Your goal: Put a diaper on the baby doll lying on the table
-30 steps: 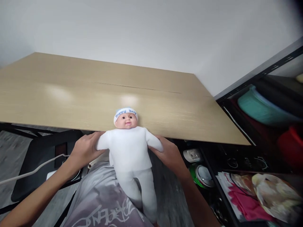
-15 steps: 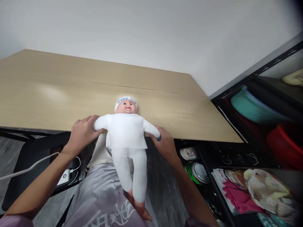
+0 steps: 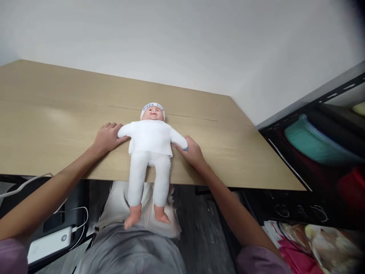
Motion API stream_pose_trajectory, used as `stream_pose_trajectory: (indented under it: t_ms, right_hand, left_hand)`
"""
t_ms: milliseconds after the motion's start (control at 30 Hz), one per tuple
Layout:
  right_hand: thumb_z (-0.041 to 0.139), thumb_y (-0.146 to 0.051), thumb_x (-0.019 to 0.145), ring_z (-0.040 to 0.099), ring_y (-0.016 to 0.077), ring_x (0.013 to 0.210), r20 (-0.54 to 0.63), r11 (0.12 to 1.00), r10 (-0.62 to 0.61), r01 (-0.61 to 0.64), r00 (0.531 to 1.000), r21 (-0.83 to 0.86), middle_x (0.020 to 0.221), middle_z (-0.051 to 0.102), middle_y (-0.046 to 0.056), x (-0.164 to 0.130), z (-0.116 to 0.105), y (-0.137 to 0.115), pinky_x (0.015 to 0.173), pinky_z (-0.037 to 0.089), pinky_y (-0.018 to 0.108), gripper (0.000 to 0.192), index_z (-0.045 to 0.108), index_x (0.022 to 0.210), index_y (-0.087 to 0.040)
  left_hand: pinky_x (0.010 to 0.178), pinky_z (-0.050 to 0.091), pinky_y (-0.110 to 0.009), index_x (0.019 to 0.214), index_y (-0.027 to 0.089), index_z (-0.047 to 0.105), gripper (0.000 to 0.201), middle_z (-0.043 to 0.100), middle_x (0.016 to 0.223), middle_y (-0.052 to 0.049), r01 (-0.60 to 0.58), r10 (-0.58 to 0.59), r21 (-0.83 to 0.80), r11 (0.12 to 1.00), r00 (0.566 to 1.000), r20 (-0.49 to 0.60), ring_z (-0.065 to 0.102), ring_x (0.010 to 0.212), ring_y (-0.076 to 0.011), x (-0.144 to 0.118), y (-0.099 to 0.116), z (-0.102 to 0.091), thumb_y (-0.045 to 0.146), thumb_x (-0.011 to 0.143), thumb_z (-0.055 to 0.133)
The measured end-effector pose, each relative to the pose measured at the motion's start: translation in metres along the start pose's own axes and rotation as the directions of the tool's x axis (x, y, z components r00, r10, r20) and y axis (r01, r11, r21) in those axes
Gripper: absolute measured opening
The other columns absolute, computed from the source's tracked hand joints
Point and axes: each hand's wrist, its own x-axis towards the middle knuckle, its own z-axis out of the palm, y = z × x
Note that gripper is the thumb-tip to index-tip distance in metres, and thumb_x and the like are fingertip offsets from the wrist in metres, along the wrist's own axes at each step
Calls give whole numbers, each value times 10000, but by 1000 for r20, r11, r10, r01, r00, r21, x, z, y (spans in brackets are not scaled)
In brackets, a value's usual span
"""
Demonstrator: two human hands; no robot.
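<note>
A baby doll [image 3: 151, 135] in a white top and trousers, with a lettered white headband, lies face up over the front of the wooden table [image 3: 71, 114]. Its head points to the wall, and its bare feet stick out past the table's front edge. My left hand [image 3: 107, 137] is closed around the sleeve end of the doll's arm on the left. On the other side, my right hand [image 3: 192, 151] grips the doll's other arm close to a blue patch at the cuff. Both sets of fingers are partly hidden by the sleeves.
At lower left, a white power bank [image 3: 49, 243] with a cable rests on a dark seat. To the right, a black rack holds a teal basin [image 3: 316, 140] and a red container [image 3: 353, 188]. Pink cloth [image 3: 296, 253] and plastic bags lie below. A white wall stands behind the table.
Both hands have carried the doll forward, away from my body, so its torso now lies farther over the table. Its legs have straightened and spread apart. The camera view has shifted slightly.
</note>
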Motion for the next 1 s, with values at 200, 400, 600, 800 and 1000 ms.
stream_pose_trajectory:
  t_ms: [200, 400, 600, 800, 1000]
  right_hand:
    - [548, -787, 1011, 735, 388, 1004, -57, 997, 25, -29, 998, -70, 1120, 799, 181, 72, 24, 19, 827, 562, 455, 595, 670, 1170, -227]
    - [601, -715, 991, 745, 391, 964, -124, 991, 47, -61, 991, -117, 1116, 818, 181, 152, 49, 29, 791, 549, 445, 541, 683, 1195, -220]
    - [606, -821, 973, 723, 368, 918, -227, 991, -1, -29, 974, -128, 1069, 812, 173, 205, 61, 48, 752, 542, 431, 632, 689, 1142, -217]
    - [565, -823, 1006, 702, 359, 942, -227, 985, -39, -1, 973, -175, 1074, 783, 161, 234, 64, 65, 819, 548, 459, 636, 680, 1140, -212]
    - [518, -825, 1031, 663, 399, 1089, -180, 971, -96, 52, 979, -232, 1128, 742, 182, 247, 67, 81, 975, 514, 541, 662, 657, 1182, -196]
  left_hand:
    - [894, 491, -490, 1157, 207, 744, 674, 754, 1049, -166, 18, -20, -30, 999, 998, -55, 661, 1030, -384, 61, -25, 24, 823, 1015, 509]
    - [864, 474, -472, 1118, 216, 724, 635, 743, 1040, -155, 91, -93, -28, 995, 991, -94, 642, 1015, -374, 124, -47, 43, 817, 1001, 553]
    - [859, 458, -460, 1136, 210, 722, 703, 729, 1069, -157, 95, -95, -8, 995, 983, -157, 632, 1065, -384, 172, -70, 65, 874, 993, 540]
    - [875, 454, -470, 1129, 213, 749, 772, 710, 1075, -153, 96, -99, -24, 995, 980, -170, 627, 1063, -382, 207, -86, 79, 932, 972, 514]
    - [855, 456, -458, 1128, 212, 755, 822, 733, 1045, -144, 105, -106, -11, 994, 981, -165, 648, 1030, -374, 213, -87, 83, 977, 929, 528]
